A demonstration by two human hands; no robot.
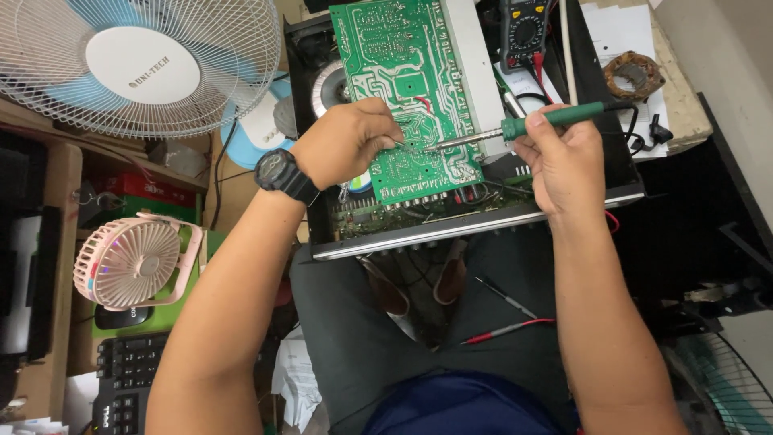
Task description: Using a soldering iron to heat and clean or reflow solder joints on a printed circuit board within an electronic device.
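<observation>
Dark trousers [354, 338] and a blue shirt hem fill the bottom of the view, closest to the camera, with two bare forearms reaching away from them toward a workbench.

Beyond the knees sits an open black amplifier chassis [475, 221], its silver front edge facing the person. A green circuit board [403, 72], solder side up, is tilted out of the chassis and takes up the middle of the scene. A large white standing fan [137, 64] occupies the top left corner. Below it, on a cluttered side shelf, stands a small pink desk fan [133, 262], with a black keyboard [129, 374] just under it.

The left hand [346, 141], with a black wristwatch [282, 173] on its wrist, is closed in a pinch at the lower part of the board; what it pinches is too small to tell. The right hand [564, 161] is closed around a soldering iron [523, 125] by its green handle, and the metal tip points left, meeting the board right beside the left fingertips.

A multimeter [525, 32] rests at the top edge, behind the board. Its red probe [507, 329] and black probe [507, 296] lie loose across the lap, well apart from both hands. A rusty brown ring-shaped part [634, 76] lies on papers at the upper right.
</observation>
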